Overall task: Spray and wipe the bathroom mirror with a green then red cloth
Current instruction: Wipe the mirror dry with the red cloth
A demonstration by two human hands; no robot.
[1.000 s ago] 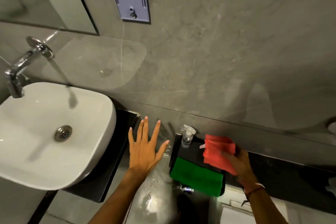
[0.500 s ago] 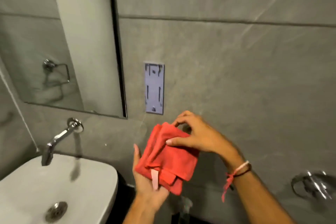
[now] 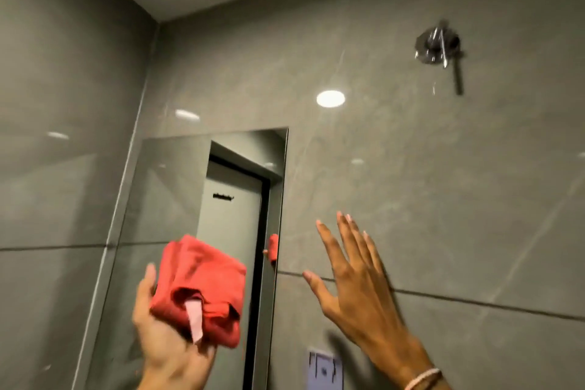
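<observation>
Your left hand (image 3: 167, 342) raised palm-up before mirror (image 3: 177, 199), fingers curled under folded red cloth (image 3: 199, 288). Cloth rests on palm and fingers; thumb (image 3: 147, 282) presses its left edge; pale tag (image 3: 194, 320) hangs from lower fold. Cloth's upper half overlaps mirror glass in view; contact with glass cannot be told. Your right hand (image 3: 357, 288) empty, fingers spread and straight, held up before grey wall tile right of mirror frame, well clear of cloth. Band on right wrist (image 3: 422, 378). Chrome wall fitting (image 3: 438, 47) high on right.

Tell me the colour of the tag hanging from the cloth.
Pale pink tag on the red cloth, seen in the head view.
</observation>
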